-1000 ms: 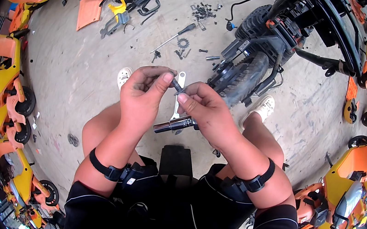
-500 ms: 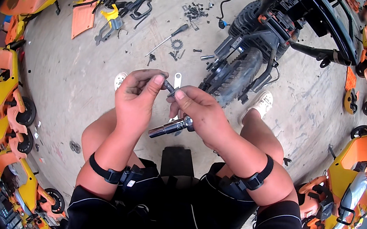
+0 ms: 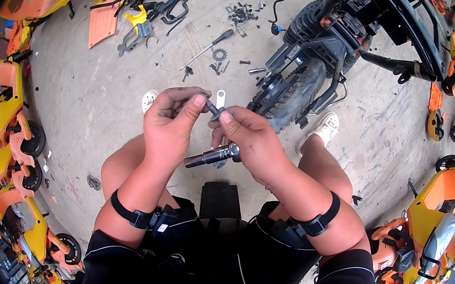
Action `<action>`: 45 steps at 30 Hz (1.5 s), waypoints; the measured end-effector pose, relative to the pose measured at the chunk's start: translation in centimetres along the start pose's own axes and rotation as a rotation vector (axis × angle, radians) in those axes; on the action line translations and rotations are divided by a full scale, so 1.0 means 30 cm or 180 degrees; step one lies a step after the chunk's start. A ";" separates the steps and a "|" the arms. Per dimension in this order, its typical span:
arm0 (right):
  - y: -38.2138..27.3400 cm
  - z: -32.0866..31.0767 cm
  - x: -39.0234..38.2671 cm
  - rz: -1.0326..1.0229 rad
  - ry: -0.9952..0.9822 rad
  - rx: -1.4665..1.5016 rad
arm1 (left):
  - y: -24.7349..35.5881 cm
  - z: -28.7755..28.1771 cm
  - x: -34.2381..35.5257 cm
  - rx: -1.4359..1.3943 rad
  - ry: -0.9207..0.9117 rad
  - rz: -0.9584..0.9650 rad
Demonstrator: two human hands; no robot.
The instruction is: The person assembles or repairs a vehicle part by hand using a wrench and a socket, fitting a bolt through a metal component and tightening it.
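Note:
My left hand (image 3: 173,120) pinches one end of a small dark metal bolt (image 3: 212,108) between thumb and fingers. The thumb and forefinger of my right hand (image 3: 250,145) grip the bolt's other end, and its lower fingers hold a grey metal ratchet handle (image 3: 211,156) that sticks out to the left below both hands. Both hands are smeared with grease and meet above my knees. Just beyond them stands the rear wheel (image 3: 297,94) of a black scooter.
A screwdriver (image 3: 208,47), a small sprocket (image 3: 219,54), loose bolts (image 3: 244,13) and a flat silver bracket (image 3: 221,97) lie on the concrete floor (image 3: 103,85). Orange and yellow scooter bodies (image 3: 2,106) ring the area, and orange panels (image 3: 102,25) lie far left.
Both hands have stayed together on the bolt, with the fingers shifting slightly around it. The view has tilted a little, so the scooter wheel sits lower in the picture.

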State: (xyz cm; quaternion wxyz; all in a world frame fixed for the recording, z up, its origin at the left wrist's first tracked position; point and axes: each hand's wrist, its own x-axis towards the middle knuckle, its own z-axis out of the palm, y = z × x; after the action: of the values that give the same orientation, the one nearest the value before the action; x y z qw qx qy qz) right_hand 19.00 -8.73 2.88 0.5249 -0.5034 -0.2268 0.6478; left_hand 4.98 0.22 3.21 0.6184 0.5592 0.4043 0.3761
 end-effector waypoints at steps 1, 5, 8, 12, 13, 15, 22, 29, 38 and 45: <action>-0.003 -0.001 0.000 0.0075 -0.0057 -0.0006 | 0.003 0.000 0.000 0.0004 0.0001 0.0003; -0.012 0.007 0.002 0.0171 -0.0062 0.0069 | -0.001 -0.008 0.001 0.0040 0.0059 0.0060; -0.013 0.020 0.004 0.0080 0.0065 0.0084 | 0.004 -0.011 0.003 0.0082 0.0123 0.0051; -0.009 0.018 0.003 0.0120 0.0102 -0.0039 | 0.007 -0.012 0.002 0.0124 0.0107 -0.0017; -0.006 0.018 0.004 0.0085 0.0086 -0.0014 | 0.006 -0.013 0.002 0.0125 0.0084 -0.0020; 0.002 0.016 0.005 0.0016 0.0057 0.0036 | 0.005 -0.012 0.002 0.0064 0.0061 -0.0009; -0.014 0.016 -0.003 0.0163 -0.0058 0.0099 | 0.003 -0.012 -0.005 0.0013 0.0032 -0.0065; -0.016 0.020 -0.001 0.0148 0.0000 0.0056 | -0.001 -0.014 0.000 -0.0004 0.0085 0.0039; 0.000 0.023 0.002 -0.0042 0.0083 0.0067 | 0.005 -0.014 0.002 -0.0059 0.0079 -0.0052; 0.000 0.015 0.005 -0.0139 0.0143 0.0125 | 0.007 -0.009 0.002 -0.0039 -0.0031 -0.0158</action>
State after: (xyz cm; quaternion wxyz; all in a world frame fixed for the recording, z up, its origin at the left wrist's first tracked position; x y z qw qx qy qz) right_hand 18.61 -8.48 3.00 0.5537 -0.5023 -0.2131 0.6291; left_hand 4.75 0.38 3.40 0.6328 0.5471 0.4127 0.3604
